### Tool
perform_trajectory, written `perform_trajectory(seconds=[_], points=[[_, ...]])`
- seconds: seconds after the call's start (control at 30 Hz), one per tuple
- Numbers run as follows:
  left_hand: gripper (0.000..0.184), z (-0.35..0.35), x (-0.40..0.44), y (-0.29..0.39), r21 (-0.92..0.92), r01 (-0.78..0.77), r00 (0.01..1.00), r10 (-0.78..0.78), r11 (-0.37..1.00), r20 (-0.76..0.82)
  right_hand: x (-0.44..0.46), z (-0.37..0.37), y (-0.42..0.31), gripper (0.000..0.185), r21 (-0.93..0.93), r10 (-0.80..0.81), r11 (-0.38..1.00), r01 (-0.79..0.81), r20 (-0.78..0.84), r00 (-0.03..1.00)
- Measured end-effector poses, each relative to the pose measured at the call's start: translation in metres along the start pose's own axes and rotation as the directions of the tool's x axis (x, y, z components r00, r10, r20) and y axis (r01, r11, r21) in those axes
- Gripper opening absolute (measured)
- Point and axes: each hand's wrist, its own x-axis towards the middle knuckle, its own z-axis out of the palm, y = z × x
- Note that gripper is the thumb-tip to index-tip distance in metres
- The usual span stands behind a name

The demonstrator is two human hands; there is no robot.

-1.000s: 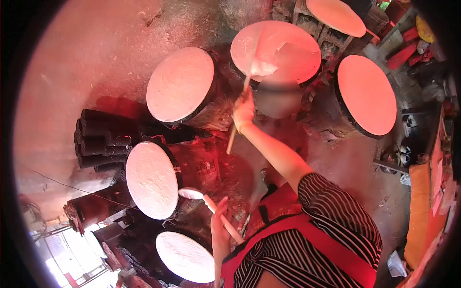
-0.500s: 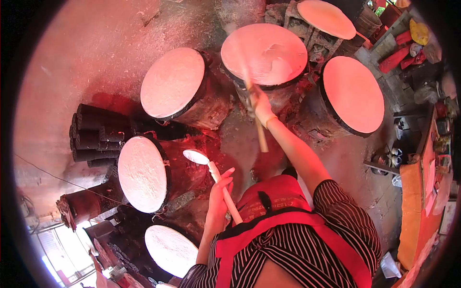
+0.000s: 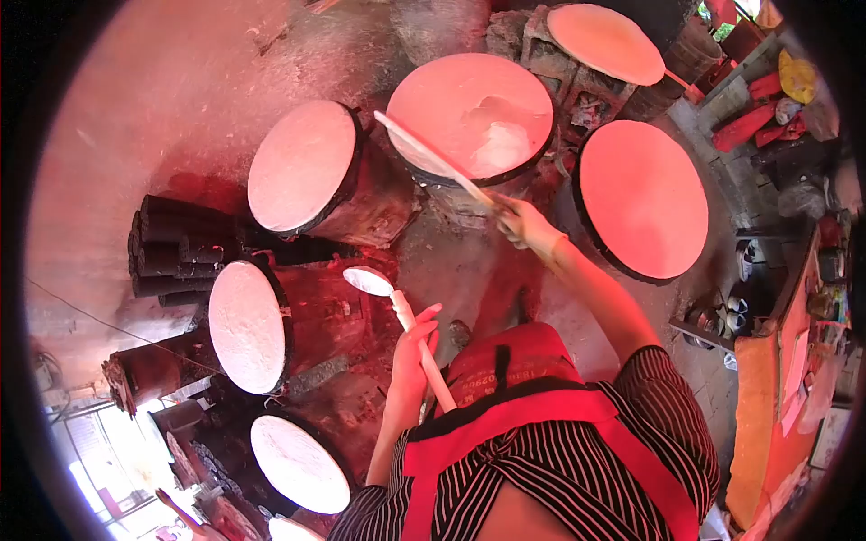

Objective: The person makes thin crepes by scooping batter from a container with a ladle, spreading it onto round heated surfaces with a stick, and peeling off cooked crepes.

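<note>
My left hand (image 3: pixel 413 353) is closed around the pale handle of a ladle (image 3: pixel 369 281), whose white-coated bowl points up and left. My right hand (image 3: pixel 528 225) grips a long, flat wooden spatula (image 3: pixel 437 160). The spatula's blade slants over the lower left rim of the top middle round griddle (image 3: pixel 442 86), which is coated in a pale layer. A patch on its right side looks uneven and lighter. Similar white-coated griddles on barrel stoves stand around it: one to the left (image 3: pixel 302 167), one to the right (image 3: pixel 642 198), one lower left (image 3: pixel 246 326).
Another pale griddle (image 3: pixel 299 463) lies near my left elbow. A pale round sheet (image 3: pixel 606 43) rests beside concrete blocks at the top. Dark cylindrical briquettes (image 3: pixel 180 252) are stacked at left. An orange-sided table (image 3: pixel 756 410) stands at right.
My right hand has moved right and down, and the spatula has swung from upright to slanting left. The view has shifted slightly. My left hand still holds the ladle.
</note>
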Motion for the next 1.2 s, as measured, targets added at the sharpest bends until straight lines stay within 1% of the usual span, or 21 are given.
perform_trajectory(seconds=[0.03,0.13,0.27,0.3,0.33,0.37,0.43,0.5,0.57,0.63,0.7,0.77,0.87,0.9,0.93,0.97,1.03,1.1,1.13,1.17,1.2], points=[[0.039,0.011,0.002,-0.002,-0.014,0.0,1.0,-0.001,1.0,-0.013,-0.011,-0.023,0.003,0.047,-0.027,0.039,0.999,-0.038,0.073,0.997],[0.038,0.032,0.009,-0.014,-0.031,0.007,1.0,-0.007,0.999,-0.026,-0.019,-0.089,0.002,0.048,0.21,0.058,0.977,-0.034,-0.112,0.992],[0.035,0.06,0.015,-0.027,-0.043,-0.005,0.997,0.002,0.999,-0.077,0.054,-0.146,-0.003,0.049,0.136,0.011,0.991,0.017,-0.209,0.978],[0.034,0.065,0.015,-0.029,-0.07,0.004,0.998,-0.009,0.998,-0.069,0.085,-0.149,0.003,0.049,-0.156,-0.18,0.98,0.128,-0.391,0.903],[0.034,0.069,0.015,-0.031,-0.095,0.016,0.998,-0.022,0.995,-0.06,0.103,-0.142,0.007,0.048,-0.447,-0.399,0.879,0.167,-0.496,0.772],[0.034,0.072,0.015,-0.032,-0.093,0.019,0.998,-0.025,0.996,-0.064,0.083,-0.108,-0.028,0.045,-0.43,-0.317,0.902,0.048,-0.581,0.75],[0.027,0.079,0.02,-0.027,-0.112,-0.009,0.997,0.001,0.994,-0.071,0.072,-0.077,-0.042,0.041,-0.62,-0.404,0.784,0.032,-0.47,0.785],[0.024,0.077,0.021,-0.02,-0.114,-0.025,0.999,0.02,0.993,-0.044,0.069,-0.075,-0.024,0.042,-0.504,-0.466,0.803,0.318,-0.2,0.862],[0.022,0.071,0.018,-0.01,-0.11,-0.026,1.0,0.025,0.994,-0.007,0.044,-0.067,-0.014,0.041,-0.536,-0.535,0.773,0.338,-0.266,0.802],[0.023,0.072,0.014,0.003,-0.06,-0.059,0.994,0.053,0.996,-0.095,0.025,-0.06,0.001,0.042,-0.448,-0.662,0.739,0.503,-0.624,0.415],[0.015,0.064,0.022,0.007,-0.075,-0.069,0.995,0.063,0.995,-0.074,0.007,-0.028,-0.007,0.042,-0.249,-0.522,0.816,0.522,-0.705,0.48],[0.008,0.065,0.026,0.016,-0.059,-0.088,0.996,0.086,0.994,-0.032,0.044,-0.006,0.021,0.042,-0.261,-0.375,0.927,0.268,-0.652,0.66],[0.008,0.056,0.039,0.03,-0.123,0.039,0.994,-0.026,0.992,0.102,0.057,0.001,-0.013,0.039,-0.329,-0.501,0.863,0.383,-0.475,0.723],[0.008,0.055,0.041,0.031,-0.133,0.035,0.995,-0.022,0.991,0.099,0.061,-0.014,-0.01,0.039,-0.309,-0.369,0.918,0.249,-0.434,0.822],[0.009,0.054,0.042,0.031,-0.124,0.052,0.988,-0.033,0.991,0.148,0.077,-0.037,0.017,0.039,-0.471,-0.414,0.866,0.167,-0.489,0.768],[0.01,0.051,0.043,0.033,-0.114,0.066,0.98,-0.042,0.991,0.195,0.027,-0.028,-0.021,0.038,-0.367,-0.415,0.901,0.233,-0.569,0.71],[0.013,0.048,0.041,0.035,-0.094,0.046,0.976,-0.025,0.995,0.217,0.016,-0.032,-0.005,0.041,-0.215,-0.395,0.911,0.353,-0.702,0.593],[0.014,0.049,0.04,0.036,-0.054,0.034,0.981,-0.024,0.998,0.19,0.008,-0.01,0.001,0.042,-0.311,-0.501,0.864,0.395,-0.606,0.618],[0.015,0.052,0.04,0.035,-0.036,0.026,0.989,-0.021,0.999,0.145,0.01,0.004,0.002,0.043,-0.231,-0.436,0.899,0.372,-0.54,0.719],[0.015,0.054,0.038,0.035,-0.044,0.026,0.989,-0.02,0.999,0.144,0.039,0.004,0.033,0.044,-0.243,-0.462,0.886,0.394,-0.505,0.729],[0.015,0.055,0.037,0.038,-0.005,0.03,0.988,-0.029,1.0,0.155,0.064,-0.008,0.051,0.043,-0.231,-0.351,0.935,0.271,-0.475,0.807]])
